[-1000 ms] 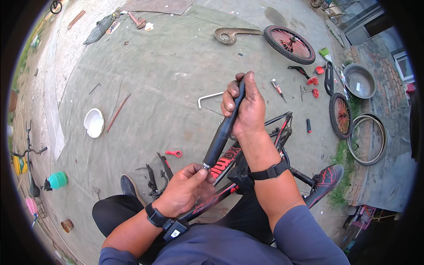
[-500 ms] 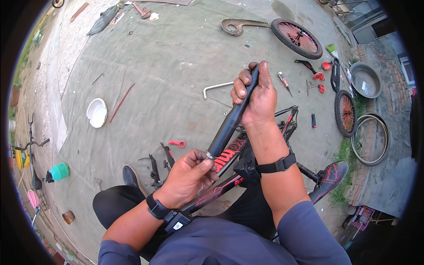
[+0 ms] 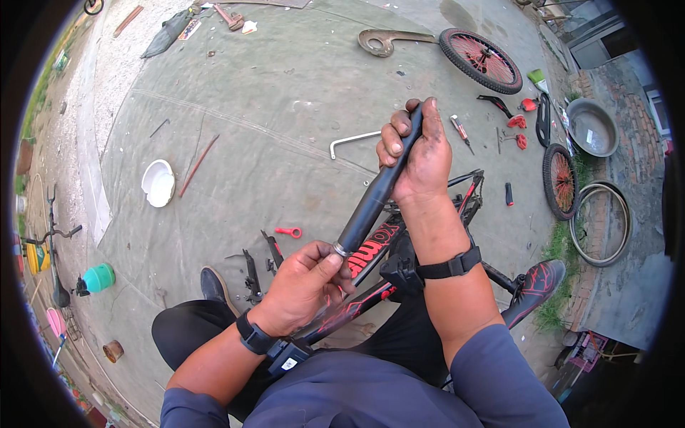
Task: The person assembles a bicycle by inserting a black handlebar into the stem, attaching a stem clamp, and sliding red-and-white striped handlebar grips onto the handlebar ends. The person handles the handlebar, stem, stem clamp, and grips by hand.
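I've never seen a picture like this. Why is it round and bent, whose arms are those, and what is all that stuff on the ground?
The picture comes from a wide fisheye camera worn on a person's head, looking down, so straight edges bend near the rim. The arms from the bottom are that person's own. The right hand grips the top of a black tube; the left hand holds its lower end, over a black and red bicycle frame. On the concrete ground lie a bicycle wheel, a bent metal bar, a white bowl, a metal basin and small red parts.
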The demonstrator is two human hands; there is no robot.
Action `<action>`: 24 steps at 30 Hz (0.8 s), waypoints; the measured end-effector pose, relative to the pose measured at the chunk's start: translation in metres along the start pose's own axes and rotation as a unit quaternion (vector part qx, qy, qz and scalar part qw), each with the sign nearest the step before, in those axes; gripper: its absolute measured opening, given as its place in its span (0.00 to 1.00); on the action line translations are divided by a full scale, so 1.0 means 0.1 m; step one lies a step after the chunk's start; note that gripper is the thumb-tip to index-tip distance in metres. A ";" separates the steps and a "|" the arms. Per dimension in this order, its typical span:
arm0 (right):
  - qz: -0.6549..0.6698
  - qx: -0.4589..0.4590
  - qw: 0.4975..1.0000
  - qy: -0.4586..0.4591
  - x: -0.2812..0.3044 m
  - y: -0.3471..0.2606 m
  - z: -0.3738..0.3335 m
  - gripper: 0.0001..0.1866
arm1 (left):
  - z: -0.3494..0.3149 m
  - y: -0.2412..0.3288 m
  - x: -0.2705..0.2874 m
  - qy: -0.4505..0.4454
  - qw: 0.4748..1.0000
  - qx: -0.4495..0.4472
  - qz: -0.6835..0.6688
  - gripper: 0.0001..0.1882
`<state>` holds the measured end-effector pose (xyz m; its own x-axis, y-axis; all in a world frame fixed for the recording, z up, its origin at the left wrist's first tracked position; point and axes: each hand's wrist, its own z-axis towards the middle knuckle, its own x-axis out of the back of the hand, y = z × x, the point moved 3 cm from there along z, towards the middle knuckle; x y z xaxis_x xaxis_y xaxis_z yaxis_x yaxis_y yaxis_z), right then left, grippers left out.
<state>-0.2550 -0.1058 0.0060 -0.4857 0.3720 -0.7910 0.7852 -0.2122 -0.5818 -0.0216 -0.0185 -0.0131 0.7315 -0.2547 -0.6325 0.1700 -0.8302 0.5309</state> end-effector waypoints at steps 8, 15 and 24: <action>0.012 -0.004 1.000 0.009 0.03 -0.02 0.01 0.19 | -0.03 0.03 -0.02 -0.022 1.000 0.010 0.011 0.14; 0.022 -0.006 0.999 0.026 -0.07 0.03 -0.05 0.18 | -0.04 0.04 -0.02 -0.019 1.000 0.021 0.001 0.12; 0.026 -0.003 0.999 0.033 -0.06 0.02 -0.05 0.18 | -0.05 0.17 -0.08 -0.008 0.999 0.023 0.038 0.12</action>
<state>-0.2490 -0.1041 0.0104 -0.4177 0.4189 -0.8062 0.8109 -0.2283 -0.5388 -0.0213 -0.0279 0.0040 0.7305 -0.3262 -0.5999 0.0822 -0.8301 0.5515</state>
